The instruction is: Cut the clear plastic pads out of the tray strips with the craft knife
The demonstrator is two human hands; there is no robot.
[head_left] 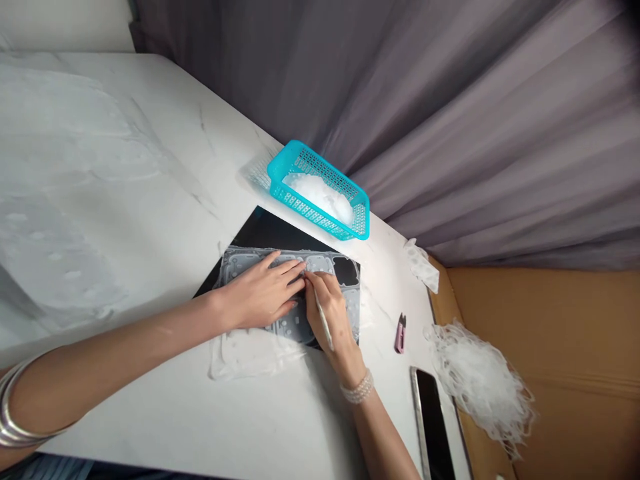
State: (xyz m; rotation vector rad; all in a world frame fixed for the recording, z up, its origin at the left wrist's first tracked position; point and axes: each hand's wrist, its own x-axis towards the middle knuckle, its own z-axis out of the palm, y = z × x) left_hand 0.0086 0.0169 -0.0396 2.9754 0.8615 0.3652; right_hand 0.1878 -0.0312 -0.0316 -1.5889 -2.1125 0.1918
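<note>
A clear plastic sheet (345, 297) with die-cut shapes lies on a black mat (270, 230) on the white marble table (150, 200). My left hand (260, 293) lies flat on the sheet, fingers stretched out and pressing it down. My right hand (327, 310) is closed in a pinch round a thin white pointed tool (324, 323), whose tip meets the sheet right beside my left fingertips.
A turquoise basket (320, 190) holding white bits stands behind the mat. To the right lie a small pink clipper (401, 333), a phone (433, 420), a heap of white plastic scraps (480, 383) and a crumpled piece (423, 265). Grey curtain at back; brown cardboard at right.
</note>
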